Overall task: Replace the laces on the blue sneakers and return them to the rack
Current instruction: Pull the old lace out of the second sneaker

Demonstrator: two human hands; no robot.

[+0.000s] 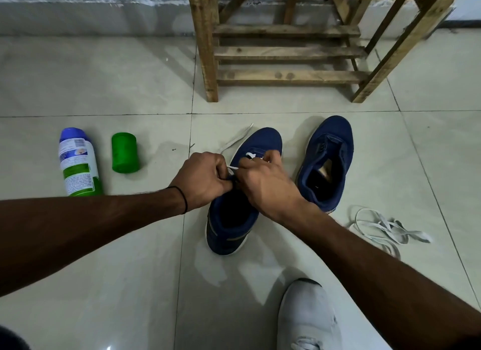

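Two blue sneakers stand on the tiled floor, toes pointing away from me. Over the eyelets of the left sneaker (235,214) my left hand (201,180) and my right hand (263,183) both pinch a white lace (235,141), whose free end trails past the toe to the left. The right sneaker (326,162) stands beside it with no lace and its tongue open. A loose pile of white laces (382,227) lies on the floor to the right. The wooden rack (286,52) stands behind the sneakers with bare slats.
A white and green spray can (78,164) lies on the floor at the left, its green cap (125,153) beside it. A white shoe (307,318) on a foot shows at the bottom right. The wall runs along the back.
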